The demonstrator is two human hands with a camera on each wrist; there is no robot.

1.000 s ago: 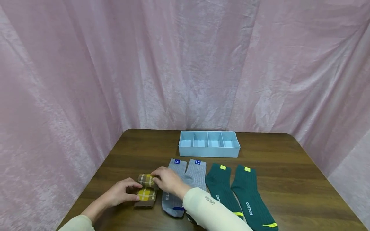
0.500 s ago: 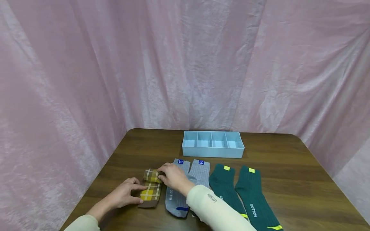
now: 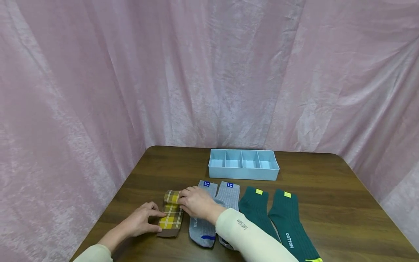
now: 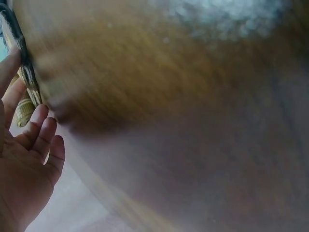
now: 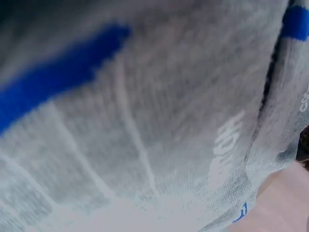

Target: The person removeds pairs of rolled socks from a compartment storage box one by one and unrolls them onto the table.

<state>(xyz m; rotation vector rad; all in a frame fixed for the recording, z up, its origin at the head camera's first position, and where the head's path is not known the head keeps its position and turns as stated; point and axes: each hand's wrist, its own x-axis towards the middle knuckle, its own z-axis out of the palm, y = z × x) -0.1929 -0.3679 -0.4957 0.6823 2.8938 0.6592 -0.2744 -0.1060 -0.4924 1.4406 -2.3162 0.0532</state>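
Observation:
A yellow-and-brown plaid sock lies on the table at the left of the head view, its far end turned over into a roll. My right hand pinches that roll at its right side, reaching over the grey socks. At the sock's left edge, my left hand rests with thumb and index finger spread, fingertips touching the fabric. The left wrist view shows the left hand's loosely bent fingers beside the sock's edge. Grey sock fabric fills most of the right wrist view; the right fingertips are hidden there.
Two grey socks with blue labels lie right of the plaid one. Farther right are two dark green socks with yellow tags. Behind them stands a light blue box with several compartments. A pink curtain hangs behind the table.
The roll at the plaid sock's far end has moved away from the person with my right hand, and more flat plaid shows. My left hand stays by the sock's near left edge.

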